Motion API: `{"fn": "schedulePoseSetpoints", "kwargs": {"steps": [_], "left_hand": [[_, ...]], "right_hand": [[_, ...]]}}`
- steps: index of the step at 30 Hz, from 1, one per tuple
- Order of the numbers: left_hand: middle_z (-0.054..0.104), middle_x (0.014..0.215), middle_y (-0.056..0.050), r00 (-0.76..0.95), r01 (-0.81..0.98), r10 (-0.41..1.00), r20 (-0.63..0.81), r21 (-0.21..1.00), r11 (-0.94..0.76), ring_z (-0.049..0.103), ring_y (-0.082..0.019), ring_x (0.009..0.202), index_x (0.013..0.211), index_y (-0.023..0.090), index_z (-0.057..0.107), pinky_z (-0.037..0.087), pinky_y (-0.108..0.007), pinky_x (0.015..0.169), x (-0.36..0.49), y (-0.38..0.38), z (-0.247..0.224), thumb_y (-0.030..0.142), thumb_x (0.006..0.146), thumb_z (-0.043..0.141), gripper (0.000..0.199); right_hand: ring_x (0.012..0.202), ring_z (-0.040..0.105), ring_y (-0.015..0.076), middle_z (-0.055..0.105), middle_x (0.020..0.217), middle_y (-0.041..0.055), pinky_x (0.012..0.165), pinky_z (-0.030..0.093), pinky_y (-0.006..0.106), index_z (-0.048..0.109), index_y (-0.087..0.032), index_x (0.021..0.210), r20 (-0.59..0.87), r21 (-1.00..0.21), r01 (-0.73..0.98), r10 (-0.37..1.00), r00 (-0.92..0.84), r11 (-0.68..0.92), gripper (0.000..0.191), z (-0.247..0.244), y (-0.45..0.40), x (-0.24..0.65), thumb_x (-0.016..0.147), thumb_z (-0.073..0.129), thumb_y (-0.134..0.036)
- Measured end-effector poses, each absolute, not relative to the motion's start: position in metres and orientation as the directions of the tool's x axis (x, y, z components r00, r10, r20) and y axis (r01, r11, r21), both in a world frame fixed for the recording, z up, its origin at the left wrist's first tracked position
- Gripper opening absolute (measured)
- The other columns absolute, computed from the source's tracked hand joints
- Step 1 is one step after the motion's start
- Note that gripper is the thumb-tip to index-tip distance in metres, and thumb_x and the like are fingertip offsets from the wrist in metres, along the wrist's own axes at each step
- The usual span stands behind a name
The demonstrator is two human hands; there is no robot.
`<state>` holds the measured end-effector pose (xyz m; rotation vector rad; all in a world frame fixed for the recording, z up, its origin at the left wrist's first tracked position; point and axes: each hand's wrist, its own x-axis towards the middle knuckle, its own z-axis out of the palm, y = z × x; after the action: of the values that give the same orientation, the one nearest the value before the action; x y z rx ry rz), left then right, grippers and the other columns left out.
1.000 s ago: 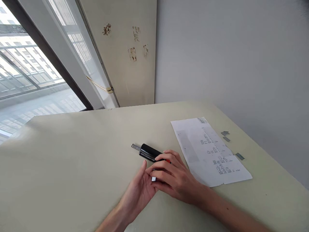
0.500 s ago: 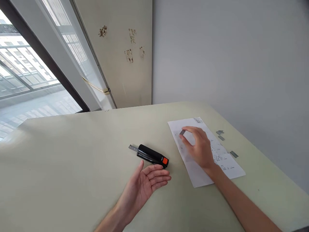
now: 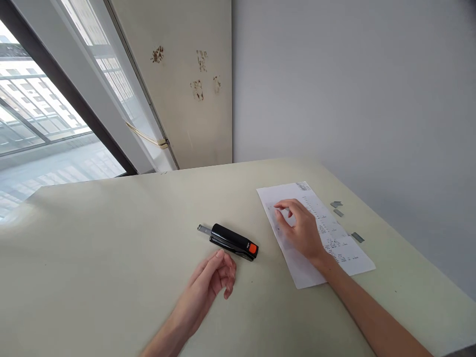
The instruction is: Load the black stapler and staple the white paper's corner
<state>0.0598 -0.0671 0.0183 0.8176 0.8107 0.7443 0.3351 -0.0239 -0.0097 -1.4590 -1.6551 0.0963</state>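
A black stapler (image 3: pixel 232 241) with an orange button lies on the table, its metal staple tray (image 3: pixel 204 229) sticking out at the left end. My left hand (image 3: pixel 213 277) is just in front of the stapler, fingers curled inward and thumb bent over them; nothing shows in it. Over a printed paper sheet (image 3: pixel 301 272), my right hand (image 3: pixel 301 230) keeps thumb and index tips close together in a pinch. The staple strip seen there a moment earlier is hardly visible now, hidden at the fingertips. The right forearm covers part of the sheet.
Several grey staple strips lie right of the paper: some pieces (image 3: pixel 337 207) towards the back and a darker strip (image 3: pixel 357 237) by the paper's edge. The pale table (image 3: pixel 111 258) meets a grey wall (image 3: pixel 334 89) on the right. A window (image 3: pixel 37 109) is at left.
My left hand has gone from flat and spread to curled, drawing back slightly left. My right hand has shifted slightly left and down, and the strip at its fingertips no longer shows clearly.
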Motion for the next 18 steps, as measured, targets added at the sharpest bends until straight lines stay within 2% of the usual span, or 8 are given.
{"fn": "schedulePoseSetpoints", "kwargs": {"steps": [3, 6, 9, 11, 14, 18], "left_hand": [[0.049, 0.073, 0.0, 0.306, 0.037, 0.931, -0.199, 0.98, 0.198, 0.043, -0.015, 0.065, 0.076, 0.02, 0.057, 0.036, -0.029, 0.062, 0.054, -0.066, 0.023, 0.058, 0.103, 0.05, 0.047], [0.046, 0.073, 0.0, 0.108, 0.287, 0.994, -0.025, 0.958, -0.007, 0.042, -0.018, 0.069, 0.079, 0.022, 0.054, 0.035, -0.03, 0.065, 0.051, -0.064, 0.022, 0.055, 0.104, 0.048, 0.042], [0.056, 0.097, -0.004, -0.068, 0.473, 0.985, 0.161, 0.874, -0.11, 0.052, -0.022, 0.086, 0.101, 0.024, 0.055, 0.038, -0.03, 0.063, 0.047, -0.058, 0.014, 0.048, 0.099, 0.055, 0.024], [0.055, 0.124, -0.011, -0.118, 0.573, 0.959, 0.257, 0.807, -0.146, 0.054, -0.028, 0.106, 0.119, 0.024, 0.05, 0.041, -0.03, 0.061, 0.043, -0.052, 0.007, 0.046, 0.095, 0.06, 0.034], [0.044, 0.149, -0.016, -0.111, 0.624, 0.963, 0.246, 0.772, -0.126, 0.051, -0.034, 0.126, 0.138, 0.024, 0.038, 0.048, -0.034, 0.067, 0.037, -0.045, -0.001, 0.046, 0.095, 0.058, 0.052], [0.047, 0.154, -0.015, -0.068, 0.599, 0.988, 0.139, 0.798, -0.071, 0.047, -0.035, 0.137, 0.144, 0.027, 0.033, 0.05, -0.039, 0.078, 0.032, -0.044, -0.002, 0.045, 0.099, 0.055, 0.053]], "right_hand": [[0.066, 0.059, 0.0151, 0.068, 0.082, 0.0015, 0.059, 0.049, 0.027, 0.067, -0.023, 0.109, 0.438, -0.692, 0.638, 0.899, 0.001, 0.336, 0.022, -0.003, -0.034, 0.324, 0.106, 0.051, -0.037], [0.05, 0.046, 0.0115, 0.051, 0.059, -0.0075, 0.052, 0.04, 0.024, 0.065, -0.023, 0.116, 0.326, -0.718, 0.603, 0.933, -0.149, 0.347, 0.026, -0.002, -0.042, 0.318, 0.106, 0.051, -0.042], [0.047, 0.041, 0.0097, 0.044, 0.054, -0.011, 0.051, 0.036, 0.023, 0.063, -0.021, 0.121, 0.284, -0.71, 0.59, 0.923, -0.26, 0.385, 0.031, -0.003, -0.046, 0.314, 0.104, 0.055, -0.046], [0.047, 0.041, 0.0092, 0.044, 0.055, -0.0116, 0.051, 0.035, 0.022, 0.062, -0.021, 0.123, 0.267, -0.713, 0.581, 0.918, -0.292, 0.392, 0.035, -0.004, -0.047, 0.312, 0.103, 0.057, -0.048], [0.048, 0.039, 0.0091, 0.043, 0.056, -0.0119, 0.052, 0.035, 0.022, 0.061, -0.021, 0.126, 0.243, -0.711, 0.582, 0.914, -0.325, 0.396, 0.038, -0.004, -0.049, 0.309, 0.101, 0.059, -0.05], [0.049, 0.04, 0.0095, 0.045, 0.056, -0.0117, 0.052, 0.037, 0.022, 0.061, -0.021, 0.129, 0.235, -0.702, 0.576, 0.9, -0.367, 0.419, 0.043, -0.006, -0.05, 0.307, 0.1, 0.06, -0.053]]}}
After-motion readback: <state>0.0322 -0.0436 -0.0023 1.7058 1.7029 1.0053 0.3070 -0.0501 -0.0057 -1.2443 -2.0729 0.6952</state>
